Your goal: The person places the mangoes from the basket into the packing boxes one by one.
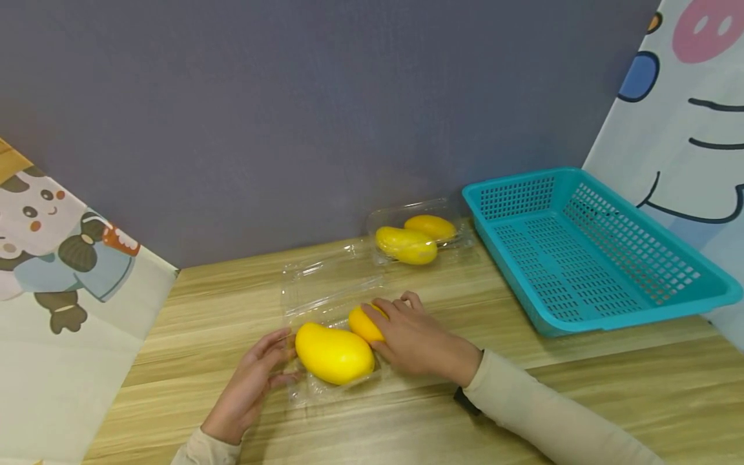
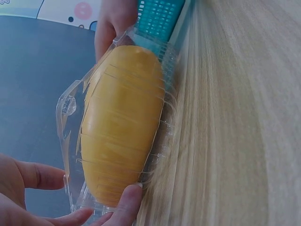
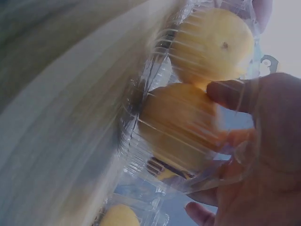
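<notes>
Two yellow mangoes sit in a clear plastic clamshell box on the table, its lid folded back towards the wall. The larger mango lies at the front of the box. Behind it and to the right is a second mango, gripped by my right hand with fingers over its top and the thumb on its near side. My left hand holds the left end of the box, thumb on one side and fingers on the other.
Against the grey wall stands another clear box with two mangoes inside. A turquoise perforated basket stands at the right. Panels with cartoon drawings border the table on both sides.
</notes>
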Tool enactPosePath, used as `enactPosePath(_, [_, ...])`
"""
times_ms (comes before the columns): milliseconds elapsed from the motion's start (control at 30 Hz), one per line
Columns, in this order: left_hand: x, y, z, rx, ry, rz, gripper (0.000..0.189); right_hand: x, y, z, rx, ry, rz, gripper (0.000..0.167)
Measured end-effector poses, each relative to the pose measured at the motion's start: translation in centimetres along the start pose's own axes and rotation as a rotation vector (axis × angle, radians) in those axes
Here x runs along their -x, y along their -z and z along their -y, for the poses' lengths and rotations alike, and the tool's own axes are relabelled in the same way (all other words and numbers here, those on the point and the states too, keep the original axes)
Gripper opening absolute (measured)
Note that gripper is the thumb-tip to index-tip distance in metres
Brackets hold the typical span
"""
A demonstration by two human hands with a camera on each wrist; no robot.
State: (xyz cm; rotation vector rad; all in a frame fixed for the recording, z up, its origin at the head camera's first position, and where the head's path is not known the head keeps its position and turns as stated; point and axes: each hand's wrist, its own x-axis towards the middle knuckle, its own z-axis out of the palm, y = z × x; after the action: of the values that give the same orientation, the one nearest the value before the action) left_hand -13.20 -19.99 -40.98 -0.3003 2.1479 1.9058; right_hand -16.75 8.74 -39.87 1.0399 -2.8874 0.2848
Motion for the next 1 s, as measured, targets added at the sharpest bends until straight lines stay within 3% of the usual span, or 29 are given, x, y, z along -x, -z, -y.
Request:
enactPosePath(500, [0.1,0.4,-0.2,-0.053,-0.02,-0.017,0.05,-0.3,0.0,0.3,0.006,0.005,0.046,0.058])
enactPosePath(667, [0.0,0.8,-0.4,-0.093,-0.009,-0.019,0.054,-0.5,0.2,0.5,-0.053,0.008,0.066,0.059])
enactPosePath(767, [0.0,1.0,-0.7,-0.101,0.002,-0.027,0.056,-0.6,0.5,0.2,-0.156,0.0,0.035,0.059])
enactPosePath(833, [0.0,1.1,-0.9,-0.103,0.012,-0.036,0.055,-0.9,0.7,-0.2,-0.281,-0.031,0.007,0.058])
enactPosePath(1000, [-0.3,1.4,-1.5,-0.137,0.041,-0.045,0.057,-2.2,1.0,-1.8,-0.615,-0.211,-0.036,0.056])
